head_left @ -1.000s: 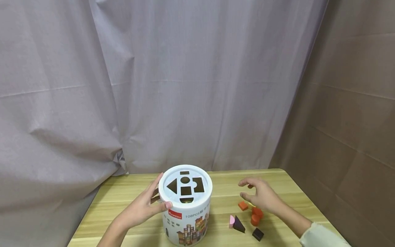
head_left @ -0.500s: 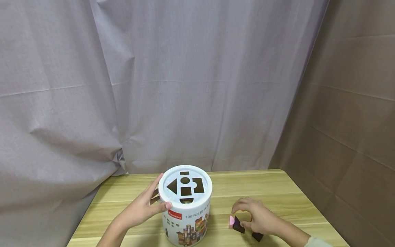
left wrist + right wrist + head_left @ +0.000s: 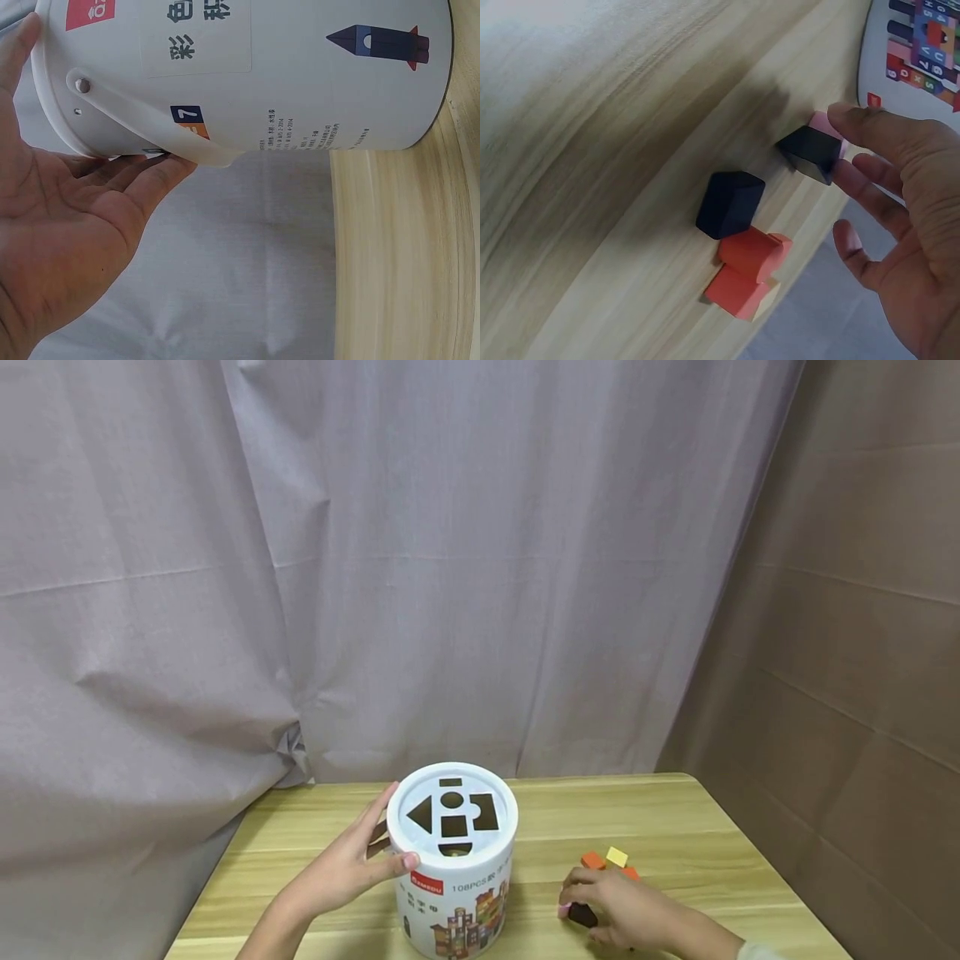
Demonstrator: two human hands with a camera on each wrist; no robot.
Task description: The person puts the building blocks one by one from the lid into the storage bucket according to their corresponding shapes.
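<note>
My left hand steadies a white block bucket, thumb on the front of its rim and fingers round its far left side. The lid has shaped cut-outs. In the left wrist view, the fingers reach behind the bucket's white handle. My right hand is low over the table, fingers bent about a pink block and a dark wedge-shaped block. Its thumb tip overlaps the pink block, a fingertip right at the wedge's end; I cannot tell whether they grip either.
Beside the right hand lie a dark block, orange blocks and a yellow block. The wooden table ends at a grey curtain behind, and a brown cloth wall rises on the right.
My right hand has come down and leftward from above the orange blocks to the pink block and dark wedge. The left hand and bucket have stayed in place.
</note>
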